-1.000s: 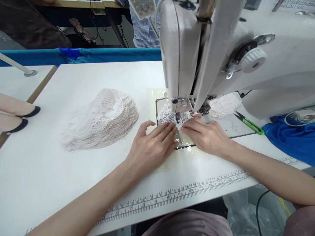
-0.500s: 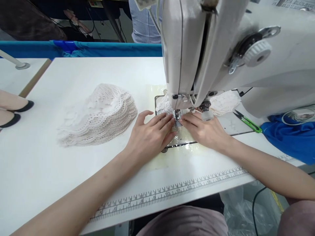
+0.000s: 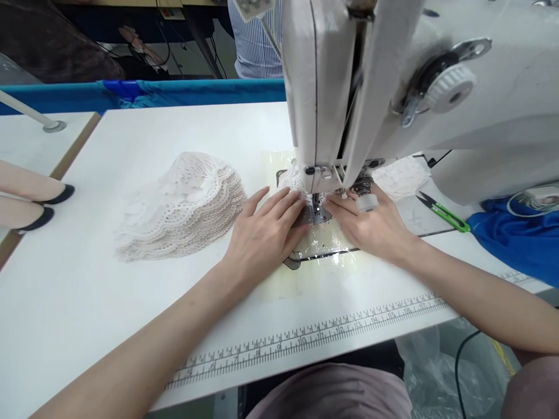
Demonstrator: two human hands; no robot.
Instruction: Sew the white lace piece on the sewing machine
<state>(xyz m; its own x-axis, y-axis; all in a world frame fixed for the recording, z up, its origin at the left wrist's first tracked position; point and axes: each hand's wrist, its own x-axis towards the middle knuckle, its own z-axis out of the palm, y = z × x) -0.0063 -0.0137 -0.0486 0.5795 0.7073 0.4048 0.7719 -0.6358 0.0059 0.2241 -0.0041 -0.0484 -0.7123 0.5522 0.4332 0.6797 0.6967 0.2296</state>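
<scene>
A white lace piece (image 3: 292, 178) lies under the presser foot (image 3: 317, 205) of a sewing machine (image 3: 332, 87), partly hidden by the machine head. My left hand (image 3: 264, 230) lies flat left of the foot, fingers stretched out and fingertips on the near edge of the lace. On the other side, my right hand (image 3: 375, 224) rests low with extended fingers, their tips touching the lace close to the foot. The machine head covers some of its fingers. Bare metal plate shows between the hands in front of the foot.
A stack of lace pieces (image 3: 187, 203) lies left on the white table (image 3: 109, 326). More lace (image 3: 404, 177), green thread snips (image 3: 443, 212) and blue cloth (image 3: 515, 238) are at right. A printed ruler (image 3: 301, 343) runs along the front edge. Two mannequin-like limbs (image 3: 26, 195) jut in from the left.
The view has shifted slightly. The lace edge sits further back under the foot, exposing more metal plate. My left fingers have moved slightly away from me; both hands stay beside the foot.
</scene>
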